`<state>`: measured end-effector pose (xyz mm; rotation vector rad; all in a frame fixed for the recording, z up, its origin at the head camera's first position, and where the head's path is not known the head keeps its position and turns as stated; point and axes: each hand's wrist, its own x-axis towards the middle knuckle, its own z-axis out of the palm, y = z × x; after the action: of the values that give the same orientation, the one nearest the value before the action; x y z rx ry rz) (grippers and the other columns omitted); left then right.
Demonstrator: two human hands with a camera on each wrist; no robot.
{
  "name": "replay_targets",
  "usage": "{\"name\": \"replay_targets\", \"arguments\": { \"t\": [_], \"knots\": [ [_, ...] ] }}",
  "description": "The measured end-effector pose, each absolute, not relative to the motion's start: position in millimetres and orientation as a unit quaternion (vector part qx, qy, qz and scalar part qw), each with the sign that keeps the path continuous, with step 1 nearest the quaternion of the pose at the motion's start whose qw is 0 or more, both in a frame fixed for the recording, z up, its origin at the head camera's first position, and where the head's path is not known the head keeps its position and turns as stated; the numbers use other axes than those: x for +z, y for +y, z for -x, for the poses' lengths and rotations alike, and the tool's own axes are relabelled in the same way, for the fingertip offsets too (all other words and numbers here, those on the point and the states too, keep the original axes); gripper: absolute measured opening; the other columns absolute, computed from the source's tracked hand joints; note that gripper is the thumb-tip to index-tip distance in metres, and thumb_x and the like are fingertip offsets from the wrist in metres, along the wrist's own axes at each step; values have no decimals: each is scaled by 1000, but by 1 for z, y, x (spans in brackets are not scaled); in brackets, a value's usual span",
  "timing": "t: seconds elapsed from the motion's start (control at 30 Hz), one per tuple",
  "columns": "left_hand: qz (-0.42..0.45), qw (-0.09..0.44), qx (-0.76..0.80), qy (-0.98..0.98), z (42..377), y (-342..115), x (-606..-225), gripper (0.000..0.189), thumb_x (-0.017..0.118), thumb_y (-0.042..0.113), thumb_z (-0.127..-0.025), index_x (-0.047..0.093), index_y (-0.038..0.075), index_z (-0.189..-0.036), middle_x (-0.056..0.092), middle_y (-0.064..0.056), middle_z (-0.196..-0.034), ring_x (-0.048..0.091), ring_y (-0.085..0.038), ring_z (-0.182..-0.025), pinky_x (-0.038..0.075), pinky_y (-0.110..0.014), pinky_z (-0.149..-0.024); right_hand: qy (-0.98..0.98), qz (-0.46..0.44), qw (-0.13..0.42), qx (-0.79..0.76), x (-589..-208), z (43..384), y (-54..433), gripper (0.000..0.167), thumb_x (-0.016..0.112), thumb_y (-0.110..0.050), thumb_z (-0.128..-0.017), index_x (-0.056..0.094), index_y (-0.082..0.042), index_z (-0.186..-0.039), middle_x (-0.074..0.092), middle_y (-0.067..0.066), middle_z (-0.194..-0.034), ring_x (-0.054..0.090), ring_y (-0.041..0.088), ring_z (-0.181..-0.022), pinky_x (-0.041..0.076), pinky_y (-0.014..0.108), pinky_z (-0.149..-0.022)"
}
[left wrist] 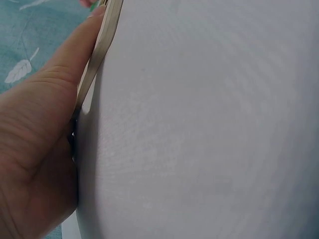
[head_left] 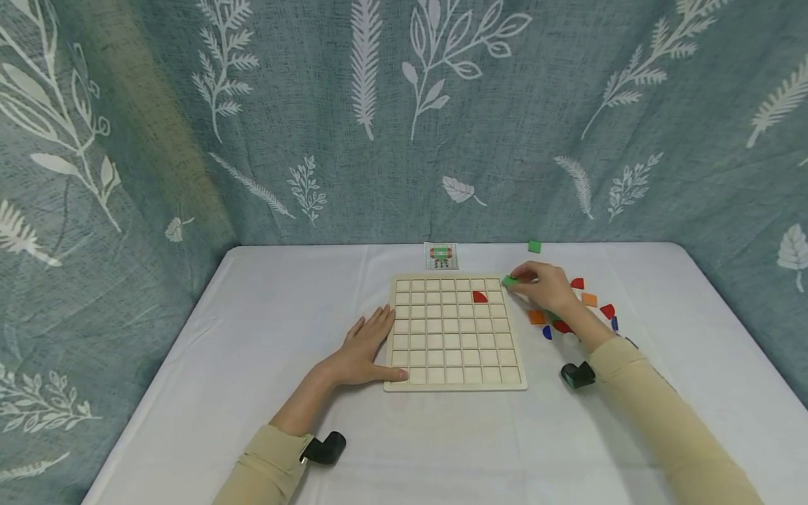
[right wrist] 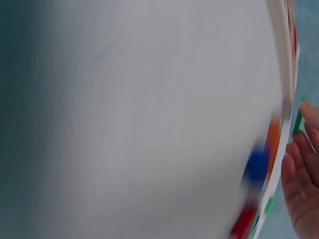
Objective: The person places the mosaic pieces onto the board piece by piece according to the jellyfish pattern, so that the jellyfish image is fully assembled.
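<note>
A square wooden grid board lies on the white table, one red quarter-circle piece in a cell of its second row. My left hand rests at the board's left side, fingers straight along the edge and thumb over the lower left corner; the left wrist view shows that thumb against the board's rim. Between thumb and fingertips my right hand pinches a green square tile at the board's upper right corner. In the right wrist view the tile appears edge-on in the fingers.
Right of the board lie scattered pieces, among them an orange square, a red quarter-circle and a blue piece, some under my right forearm. Another green square sits at the table's back edge. Behind the board is a small picture card.
</note>
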<state>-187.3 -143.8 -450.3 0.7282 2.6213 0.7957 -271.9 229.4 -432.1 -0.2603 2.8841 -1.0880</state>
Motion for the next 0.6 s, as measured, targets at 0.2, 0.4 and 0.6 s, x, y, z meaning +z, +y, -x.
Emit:
{"name": "replay_targets", "arguments": {
  "t": [0.2,0.4,0.6],
  "knots": [
    [-252,148,275,916,188,-143,-452,116,75,54,-80,6,-1,-155,2,-16,-162,-3,-27,-149,-5,-48,-117,905,145,63,-395,-431,267,192,20,72,-22,-90,71,-9,-106,67,9,-106,62,28,-102,52,43,-87],
    [-252,147,272,917,188,-143,-452,116,75,55,-80,6,-1,-155,1,-16,-162,-3,-27,-149,-5,-48,-117,900,219,51,-372,-433,268,172,14,73,-13,-89,72,-6,-101,68,7,-101,65,24,-96,54,36,-84],
    [-252,147,271,917,187,-143,-451,116,75,54,-80,6,-1,-155,1,-16,-162,-3,-27,-149,-5,-48,-117,891,265,49,-364,-432,267,168,14,69,-8,-91,73,-4,-105,69,11,-107,65,27,-98,54,39,-83]
  ]
}}
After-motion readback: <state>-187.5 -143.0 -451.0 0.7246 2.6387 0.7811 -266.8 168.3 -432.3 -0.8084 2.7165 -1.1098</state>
